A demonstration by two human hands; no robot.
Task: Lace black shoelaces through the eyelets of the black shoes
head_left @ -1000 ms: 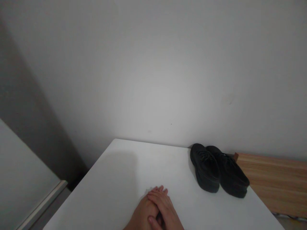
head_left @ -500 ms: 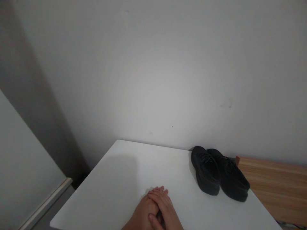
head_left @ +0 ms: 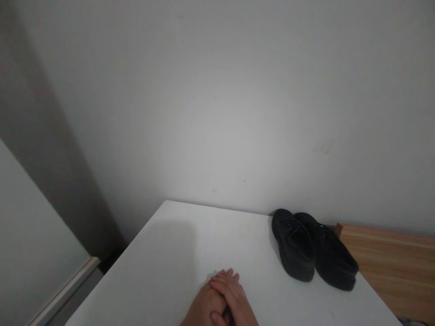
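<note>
Resting both hands together on the white bench (head_left: 152, 271).
The right hand (head_left: 234, 296) is lying over the left hand (head_left: 204, 305), fingers flat, gripping nothing; the pair of black shoes (head_left: 312, 251) is sitting well apart, rear right by the wall. Seemingly idling; reaching them calls for unclasping.

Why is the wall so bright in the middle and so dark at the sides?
Head view: a soft glow lights the middle of the wall and fades to dim corners; a grey shadow lies on the white table left of the stacked hands; the black shoes look nearly featureless; nothing glares.
</note>
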